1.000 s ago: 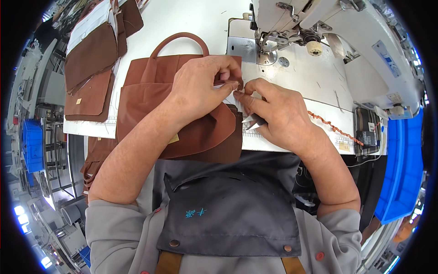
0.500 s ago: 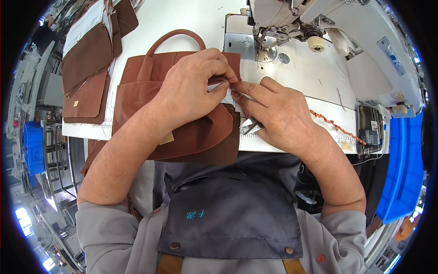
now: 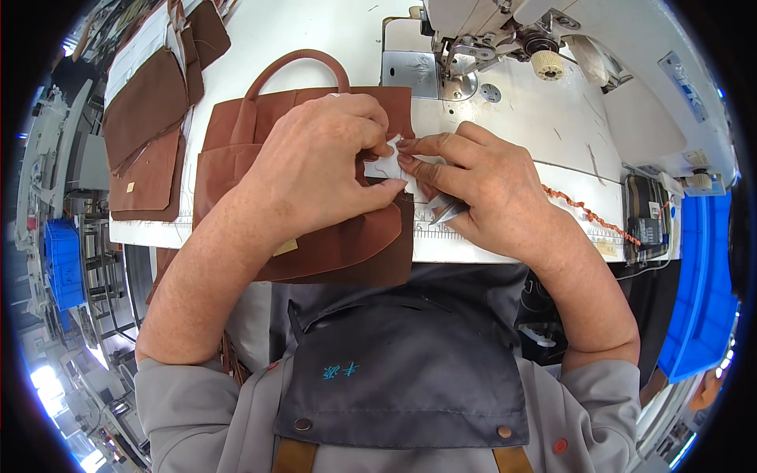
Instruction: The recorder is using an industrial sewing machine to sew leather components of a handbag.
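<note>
A reddish-brown leather bag point(image 3: 229, 169) with a looped handle lies flat in front of me, a dark brown panel point(image 3: 392, 260) showing beneath its curved lower flap. At its right side, white lining cloth point(image 3: 385, 167) sticks out. My left hand point(image 3: 319, 158) rests over the bag, its bent fingers and thumb closed on this cloth. From the other side, my right hand point(image 3: 489, 185) pinches the cloth's edge between thumb and forefinger. Metal thread snips point(image 3: 449, 211) are tucked into that same hand, their blades poking out below the fingers.
A sewing machine point(image 3: 505, 39) stands at the back right, its metal needle plate point(image 3: 412, 75) beyond the bag. Stacked brown leather pieces point(image 3: 146, 94) lie at the left. An orange twisted cord point(image 3: 587, 211) runs to a dark box at the right, near a blue bin point(image 3: 694, 292).
My left thumb has dropped lower and apart from the forefinger, so more white cloth shows. The snips' blades have turned and now look closer together. The bag has barely shifted.
</note>
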Demonstrator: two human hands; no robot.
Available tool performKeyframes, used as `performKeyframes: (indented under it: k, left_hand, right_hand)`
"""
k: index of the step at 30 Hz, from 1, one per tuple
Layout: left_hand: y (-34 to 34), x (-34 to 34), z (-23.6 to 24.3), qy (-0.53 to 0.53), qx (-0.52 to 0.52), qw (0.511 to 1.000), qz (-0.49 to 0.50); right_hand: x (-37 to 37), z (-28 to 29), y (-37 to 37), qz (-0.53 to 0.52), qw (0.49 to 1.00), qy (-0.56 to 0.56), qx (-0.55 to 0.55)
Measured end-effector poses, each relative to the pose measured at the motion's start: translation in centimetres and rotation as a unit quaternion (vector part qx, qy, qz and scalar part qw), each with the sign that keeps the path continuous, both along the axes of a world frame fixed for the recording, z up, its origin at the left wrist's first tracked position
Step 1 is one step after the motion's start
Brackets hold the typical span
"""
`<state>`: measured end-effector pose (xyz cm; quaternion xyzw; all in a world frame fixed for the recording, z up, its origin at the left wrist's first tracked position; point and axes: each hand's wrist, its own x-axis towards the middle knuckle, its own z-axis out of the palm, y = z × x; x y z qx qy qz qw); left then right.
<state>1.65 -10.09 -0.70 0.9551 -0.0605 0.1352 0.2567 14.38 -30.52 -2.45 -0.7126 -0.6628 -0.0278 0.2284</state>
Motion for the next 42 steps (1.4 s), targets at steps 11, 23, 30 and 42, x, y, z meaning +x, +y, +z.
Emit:
performKeyframes:
  k: [11,23,30,42]
  left_hand:
    - [-1.8,0.5,0.2,0.04,-0.013,0.996,0.083]
    - [-2.0,0.7,-1.6,-0.046,-0.039,0.994,0.095]
    - [-2.2,0.3,-2.0,-0.068,-0.035,0.992,0.101]
    - [-0.5,-1.2,-2.5,-0.116,0.028,0.993,-0.007]
  right_hand:
    - [0.4,-0.3,0.1,0.001,0.999,0.032,0.005]
    - [0.2,-0.5,0.1,0.001,0.999,0.033,0.022]
    - [0.0,-0.3,0.0,-0.005,1.0,0.011,0.022]
    - [-0.2,-0.3,-0.1,-0.008,0.999,-0.008,0.046]
